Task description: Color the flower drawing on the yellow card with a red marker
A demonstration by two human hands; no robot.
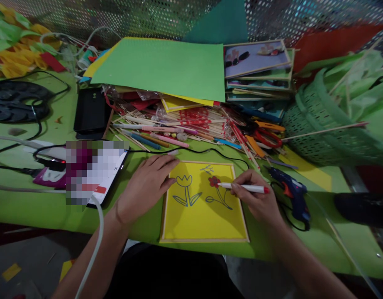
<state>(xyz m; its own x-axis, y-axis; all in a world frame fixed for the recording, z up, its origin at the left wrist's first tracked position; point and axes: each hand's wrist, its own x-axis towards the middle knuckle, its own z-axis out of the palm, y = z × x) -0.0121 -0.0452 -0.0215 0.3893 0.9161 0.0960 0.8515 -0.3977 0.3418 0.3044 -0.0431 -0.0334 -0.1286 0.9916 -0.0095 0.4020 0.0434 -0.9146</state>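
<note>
Yellow panel (206,226) lies near the table edge (141,233), left hand (144,185) half-open at its corner, right hand (260,200) pinching a marker (247,188).

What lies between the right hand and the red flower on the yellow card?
In the head view, a white marker spans that stretch: the right hand holds it, with its tip at the red flower.

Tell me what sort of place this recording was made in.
Probably a craft workspace: the right hand holds a marker at a yellow card bearing drawn flowers, a glue gun lies nearby, and thin sticks are heaped behind.
</note>
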